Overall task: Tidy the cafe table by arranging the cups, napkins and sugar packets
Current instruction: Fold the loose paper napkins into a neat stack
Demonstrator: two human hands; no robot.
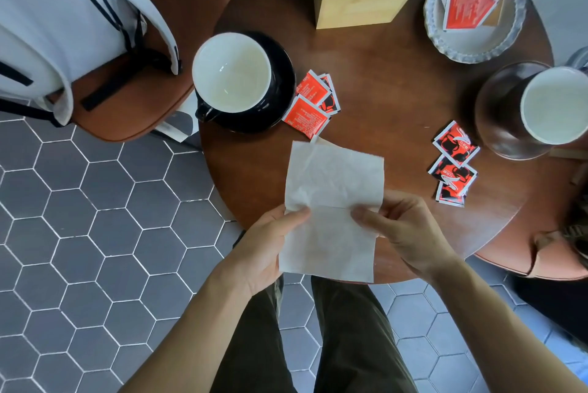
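Note:
A white paper napkin (331, 201) is held flat above the near edge of the round wooden table (397, 74). My left hand (264, 249) pinches its left side and my right hand (404, 227) pinches its right side along a crease. A black cup with a white inside (232, 72) stands on a black saucer (280, 74) at the left. Red sugar packets (313, 106) lie beside that saucer. More red and black packets (453, 163) lie at the right, near a second cup (556, 106) on a dark saucer (496, 112).
A wooden napkin box (362, 7) stands at the table's far side. A glass dish (474, 42) at the far right holds red packets (467, 6). A brown chair (178, 10) with a white backpack (63, 20) is at the left. Another chair edge (553, 262) shows at the right.

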